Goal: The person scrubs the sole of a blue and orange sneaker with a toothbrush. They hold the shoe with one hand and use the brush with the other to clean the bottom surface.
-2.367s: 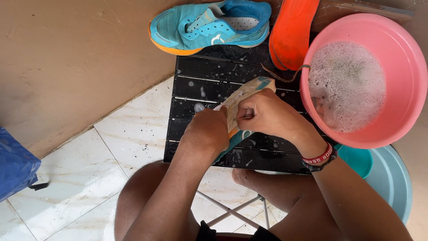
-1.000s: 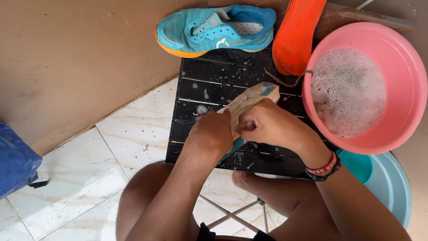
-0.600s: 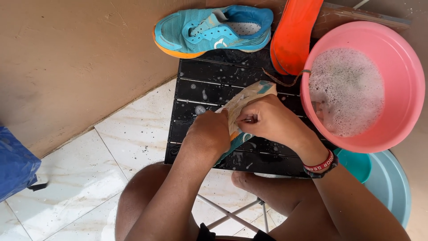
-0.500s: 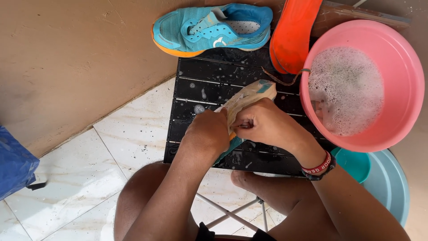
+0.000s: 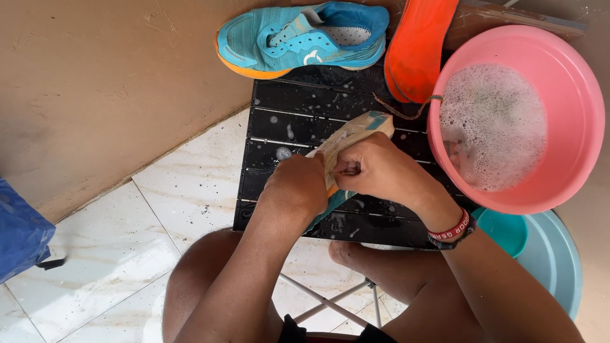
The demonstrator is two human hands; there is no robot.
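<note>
Left hand (image 5: pixel 297 187) and right hand (image 5: pixel 375 168) both clenched on soapy insole (image 5: pixel 352 133) (mid-table), pink basin (image 5: pixel 572 159) close right

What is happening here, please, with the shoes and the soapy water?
A person is holding a soapy shoe insole in both hands over a wet black slatted table. The left hand grips its near end and the right hand pinches its edge. A blue shoe lies at the far side, an orange-soled shoe beside it, and a pink basin of suds stands at the right.
</note>
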